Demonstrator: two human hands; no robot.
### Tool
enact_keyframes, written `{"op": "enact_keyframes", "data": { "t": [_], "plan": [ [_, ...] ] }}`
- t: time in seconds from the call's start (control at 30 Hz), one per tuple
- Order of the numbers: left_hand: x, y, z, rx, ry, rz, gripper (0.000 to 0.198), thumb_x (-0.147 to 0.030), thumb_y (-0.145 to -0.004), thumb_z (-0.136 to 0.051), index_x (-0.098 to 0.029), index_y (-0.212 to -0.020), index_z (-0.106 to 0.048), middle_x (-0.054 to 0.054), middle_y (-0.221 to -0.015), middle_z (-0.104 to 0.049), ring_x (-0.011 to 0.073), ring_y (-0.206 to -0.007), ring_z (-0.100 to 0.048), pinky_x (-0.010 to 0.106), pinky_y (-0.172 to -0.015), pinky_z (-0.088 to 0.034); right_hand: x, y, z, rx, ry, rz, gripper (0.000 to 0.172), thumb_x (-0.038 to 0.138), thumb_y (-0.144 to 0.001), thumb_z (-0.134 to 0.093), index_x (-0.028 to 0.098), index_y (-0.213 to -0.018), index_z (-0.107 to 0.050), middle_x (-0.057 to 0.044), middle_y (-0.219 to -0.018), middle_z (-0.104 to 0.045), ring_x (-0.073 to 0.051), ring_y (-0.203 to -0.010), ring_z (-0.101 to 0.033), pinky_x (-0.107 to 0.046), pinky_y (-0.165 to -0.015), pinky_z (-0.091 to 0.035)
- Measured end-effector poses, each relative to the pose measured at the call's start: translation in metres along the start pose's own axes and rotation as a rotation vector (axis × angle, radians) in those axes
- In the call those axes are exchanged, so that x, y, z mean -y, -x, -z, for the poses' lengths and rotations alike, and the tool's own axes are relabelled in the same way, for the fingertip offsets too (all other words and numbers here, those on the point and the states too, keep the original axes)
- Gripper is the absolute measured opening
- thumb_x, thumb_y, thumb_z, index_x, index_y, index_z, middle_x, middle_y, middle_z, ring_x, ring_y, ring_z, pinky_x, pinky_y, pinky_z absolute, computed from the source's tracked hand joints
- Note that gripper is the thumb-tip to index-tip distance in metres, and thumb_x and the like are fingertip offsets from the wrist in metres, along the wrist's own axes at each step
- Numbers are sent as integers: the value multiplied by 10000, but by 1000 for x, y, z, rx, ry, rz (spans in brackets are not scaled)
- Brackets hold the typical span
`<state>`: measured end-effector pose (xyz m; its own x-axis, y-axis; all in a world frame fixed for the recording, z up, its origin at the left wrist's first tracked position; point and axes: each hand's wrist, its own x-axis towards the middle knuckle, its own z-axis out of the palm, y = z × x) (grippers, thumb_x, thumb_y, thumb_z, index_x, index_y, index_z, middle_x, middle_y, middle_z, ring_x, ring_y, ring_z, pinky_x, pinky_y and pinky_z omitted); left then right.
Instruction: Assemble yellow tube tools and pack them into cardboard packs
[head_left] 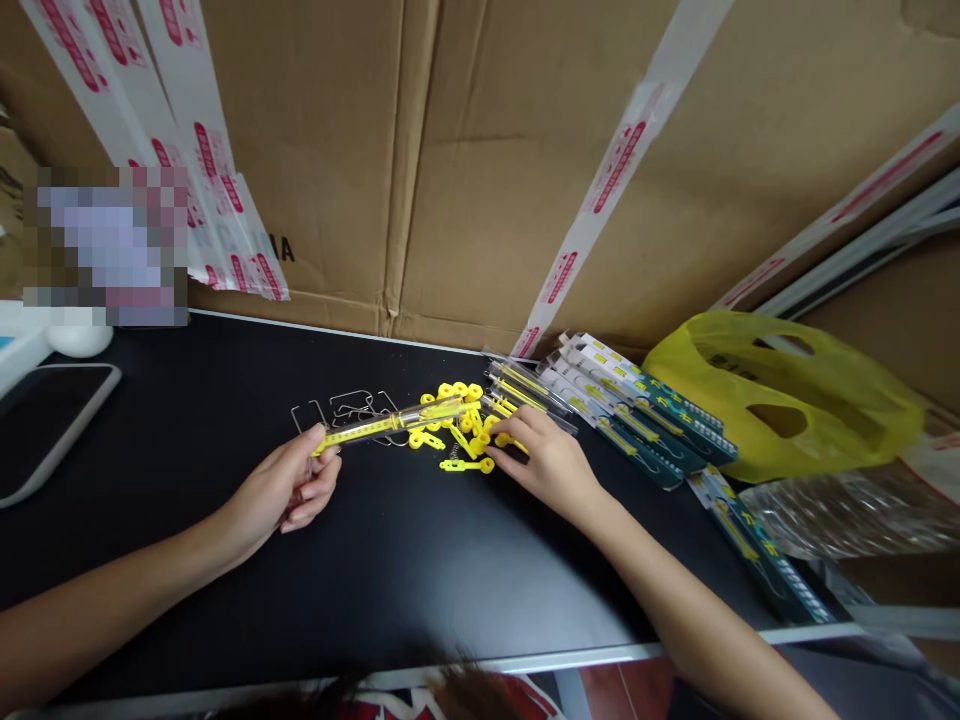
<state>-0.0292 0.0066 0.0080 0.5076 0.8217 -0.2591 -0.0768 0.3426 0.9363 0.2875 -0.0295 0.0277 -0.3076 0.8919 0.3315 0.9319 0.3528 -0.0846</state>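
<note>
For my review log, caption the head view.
The left hand holds a yellow-and-clear tube, the right hand at small yellow parts on a black tabletop.

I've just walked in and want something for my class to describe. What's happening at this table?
A person's left hand holds a clear tube with a yellow strip inside. The right hand is at a pile of small yellow parts; whether it grips one is unclear. Bent wire pieces lie behind the tube, and printed boxes lie to the right of the pile.
</note>
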Motion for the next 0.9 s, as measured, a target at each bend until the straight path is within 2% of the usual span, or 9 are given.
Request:
{"op": "enact_keyframes", "data": {
  "t": [0.1,0.2,0.3,0.4,0.5,0.67,0.77,0.9],
  "plan": [
    [0,1,1,2,8,-8,476,-604,-879,-418,-192,-647,-358,-93,-483,-313,30,-335,-205,123,-272,-223,4,-5,-7,53,101,-8,158,350,-884,-580,203,-933,-610,-74,-892,-603,-221,-853,-590,-306,-702,-484],
    [2,1,1,17,6,-9,479,-603,-883,-409,-193,-642,-357,-93,-475,-310,31,-329,-201,123,-270,-215,6,-7,-9,61,44,-26,113,309,-877,-584,199,-901,-599,-68,-870,-595,-217,-830,-586,-312,-701,-490],
    [3,0,0,28,-26,-16,487,-609,-884,-395,-194,-632,-364,-90,-470,-317,33,-320,-210,129,-266,-205,7,-7,-7,-36,-141,-48,54,248,-851,-583,202,-862,-556,-58,-857,-603,-204,-815,-585,-318,-714,-499],
    [3,0,0,29,-82,-21,493,-614,-884,-385,-193,-629,-379,-88,-468,-315,36,-316,-219,136,-269,-208,12,-3,-1,-146,-439,-69,81,207,-821,-578,212,-846,-501,-57,-917,-643,-192,-841,-620,-317,-735,-528],
    [3,0,0,51,-137,-20,531,-620,-890,-360,-189,-580,-362,-84,-443,-295,35,-309,-228,138,-277,-204,19,3,2,-151,-634,-80,87,216,-822,-585,215,-867,-510,-49,-911,-655,-176,-818,-649,-303,-723,-565],
    [3,0,0,56,-156,-21,559,-645,-872,-379,-186,-555,-359,-85,-427,-292,32,-298,-238,139,-276,-205,23,10,4,-197,-584,-42,115,245,-859,-590,205,-966,-597,-59,-883,-647,-165,-776,-631,-255,-594,-546],
    [3,0,-1,51,-152,-12,551,-649,-864,-394,-187,-566,-360,-87,-438,-296,32,-302,-245,137,-276,-215,20,11,6,-232,-549,-21,142,222,-869,-593,200,-1007,-617,-66,-892,-643,-169,-791,-619,-259,-590,-528],
    [5,-1,-1,70,-173,-8,551,-665,-858,-386,-190,-581,-357,-87,-454,-301,35,-305,-261,136,-271,-217,18,10,6,-216,-540,27,165,204,-872,-595,207,-1035,-619,-78,-924,-650,-189,-823,-622,-284,-603,-521]
  ]
}}
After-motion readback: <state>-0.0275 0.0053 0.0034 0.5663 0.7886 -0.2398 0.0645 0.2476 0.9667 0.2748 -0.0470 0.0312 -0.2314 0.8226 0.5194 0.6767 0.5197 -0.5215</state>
